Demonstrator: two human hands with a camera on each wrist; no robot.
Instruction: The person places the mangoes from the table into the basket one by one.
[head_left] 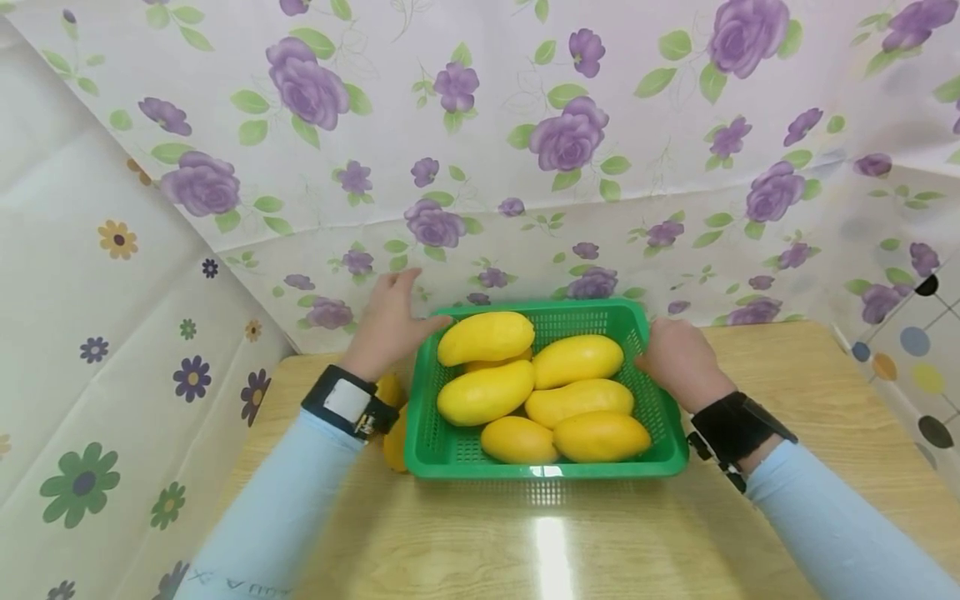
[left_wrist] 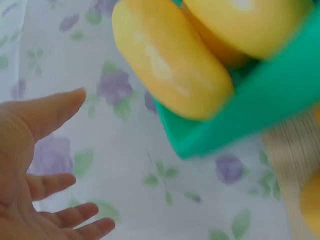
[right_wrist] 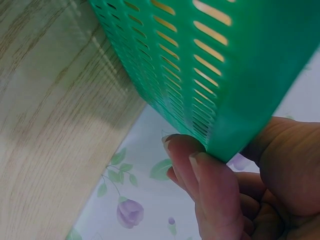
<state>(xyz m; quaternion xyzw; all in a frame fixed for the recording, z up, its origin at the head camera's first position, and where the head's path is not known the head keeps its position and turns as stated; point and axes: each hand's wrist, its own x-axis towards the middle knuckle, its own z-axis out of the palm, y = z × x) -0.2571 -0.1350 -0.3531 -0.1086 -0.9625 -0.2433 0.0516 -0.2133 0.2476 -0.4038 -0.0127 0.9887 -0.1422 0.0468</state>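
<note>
From the head view, we see the basket between our left hand and right hand, by the table's back edge, long axis left to right. Left wrist: our fingers spread wide, apart from it. Right wrist: we grip its rim, this hand nearer.

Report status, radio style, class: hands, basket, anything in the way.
Right hand gripping green basket at right end. Left hand open near far-left corner, not gripping. Basket loaded with yellow fruit. Loose fruit outside left, possibly in the way.
</note>
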